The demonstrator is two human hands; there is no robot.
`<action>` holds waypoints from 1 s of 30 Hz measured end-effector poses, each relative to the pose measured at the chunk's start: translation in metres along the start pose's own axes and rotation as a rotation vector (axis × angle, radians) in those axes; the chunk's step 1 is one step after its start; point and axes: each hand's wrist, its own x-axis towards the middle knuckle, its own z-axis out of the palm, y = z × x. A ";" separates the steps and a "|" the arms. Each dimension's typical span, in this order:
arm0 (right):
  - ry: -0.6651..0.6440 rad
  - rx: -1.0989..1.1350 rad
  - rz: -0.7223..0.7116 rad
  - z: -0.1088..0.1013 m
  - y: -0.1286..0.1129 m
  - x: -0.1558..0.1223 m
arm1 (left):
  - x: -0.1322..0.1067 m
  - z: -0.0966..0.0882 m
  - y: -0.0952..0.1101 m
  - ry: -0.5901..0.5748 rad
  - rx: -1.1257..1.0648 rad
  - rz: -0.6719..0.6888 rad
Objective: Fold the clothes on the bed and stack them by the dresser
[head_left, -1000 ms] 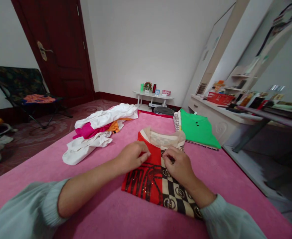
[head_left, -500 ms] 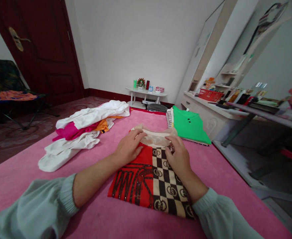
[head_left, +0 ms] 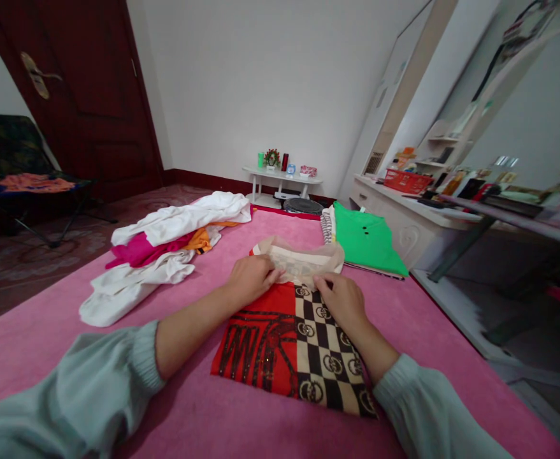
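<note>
A folded top (head_left: 280, 347), red with dark lines on the left and black-and-cream checks on the right, lies flat before me on the pink bed cover (head_left: 174, 408). Its sheer cream collar (head_left: 303, 258) points away from me. My left hand (head_left: 252, 278) is closed on the collar's left front edge, fingers curled. Across from it, my right hand (head_left: 339, 296) pinches the collar's right front edge between thumb and fingers. The fabric inside both grips is partly hidden by the fingers.
Left of the top lies a loose pile of white (head_left: 188, 217), magenta and orange clothes. A folded green garment (head_left: 368, 239) tops a stack at the right. Beyond the bed's right edge stands a dresser (head_left: 432, 220) with a red basket (head_left: 408, 182); a low white table (head_left: 284, 175) stands at the far wall.
Both hands have drawn the collar's front edge slightly toward me, so the collar lies more spread out and more of its inside shows. The view has shifted slightly.
</note>
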 end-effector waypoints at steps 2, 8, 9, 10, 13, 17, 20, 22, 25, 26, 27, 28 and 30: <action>-0.032 -0.111 0.026 -0.001 -0.007 0.006 | 0.012 0.001 0.002 -0.042 0.035 -0.054; -0.206 -0.357 -0.036 -0.013 -0.035 0.027 | 0.026 0.009 0.006 0.063 0.064 0.125; -0.211 -0.368 -0.046 -0.014 -0.038 0.028 | 0.026 0.010 0.004 0.064 0.052 0.139; -0.188 -0.372 -0.063 -0.013 -0.040 0.029 | 0.025 0.012 0.002 0.062 0.038 0.135; 0.000 -0.311 -0.161 -0.004 -0.038 0.025 | 0.025 0.018 -0.010 0.038 -0.001 0.071; 0.128 -0.157 -0.283 0.010 -0.024 0.023 | 0.029 0.026 -0.030 -0.048 -0.099 -0.029; 0.088 -0.148 -0.196 0.016 -0.012 0.028 | 0.031 0.031 -0.038 -0.083 -0.174 -0.072; 0.026 -0.151 -0.088 0.019 -0.006 0.032 | 0.032 0.032 -0.041 -0.075 -0.206 -0.080; -0.087 -0.150 0.041 0.021 0.000 0.034 | 0.032 0.030 -0.042 -0.080 -0.238 -0.082; -0.119 -0.150 0.068 0.021 0.001 0.035 | 0.033 0.030 -0.043 -0.092 -0.242 -0.078; -0.149 -0.148 0.087 0.022 0.002 0.035 | 0.033 0.029 -0.045 -0.110 -0.242 -0.073; -0.177 -0.143 0.100 0.022 0.003 0.035 | 0.034 0.029 -0.046 -0.132 -0.240 -0.070; -0.230 -0.124 0.107 0.022 0.006 0.034 | 0.035 0.030 -0.049 -0.178 -0.233 -0.062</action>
